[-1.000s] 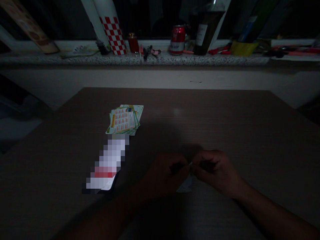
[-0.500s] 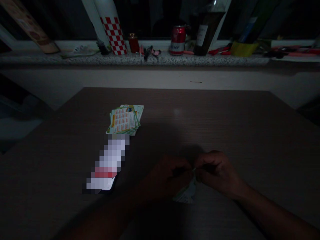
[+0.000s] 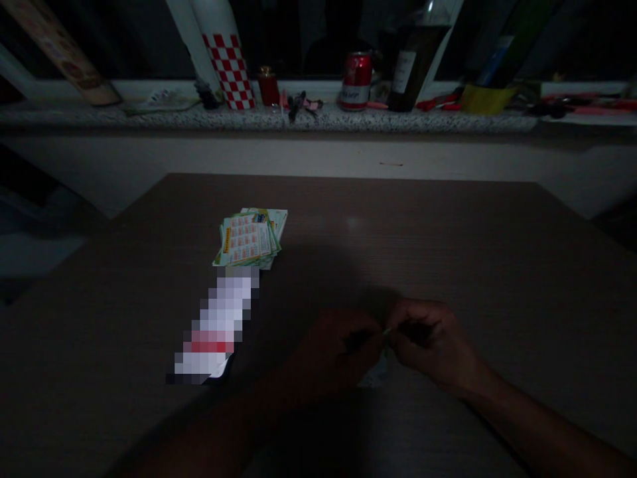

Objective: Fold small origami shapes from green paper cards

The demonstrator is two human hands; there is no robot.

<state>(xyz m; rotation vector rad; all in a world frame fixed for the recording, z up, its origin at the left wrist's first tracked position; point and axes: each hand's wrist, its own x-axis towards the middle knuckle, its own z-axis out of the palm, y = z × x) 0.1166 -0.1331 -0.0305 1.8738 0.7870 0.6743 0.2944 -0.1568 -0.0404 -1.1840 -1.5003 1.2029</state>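
In dim light both my hands meet over the near middle of a brown table [image 3: 448, 226]. My left hand [image 3: 333, 352] and my right hand [image 3: 430, 342] each pinch a small pale paper card [image 3: 378, 375] that hangs between them. Their fingers are curled closed on its top edge. A stack of green printed cards [image 3: 251, 238] lies on the table to the far left of my hands. A lit rectangular object [image 3: 216, 328], blurred out, lies just in front of that stack.
A stone ledge [image 3: 149, 118] runs along the back with a red can [image 3: 356, 81], a dark bottle [image 3: 411, 66], a red-and-white checked tube [image 3: 229, 70], a small red jar [image 3: 268, 85] and assorted tools.
The card between my fingers has shifted and hangs less exposed than half a second ago. Both hands stay close together in nearly the same spot.
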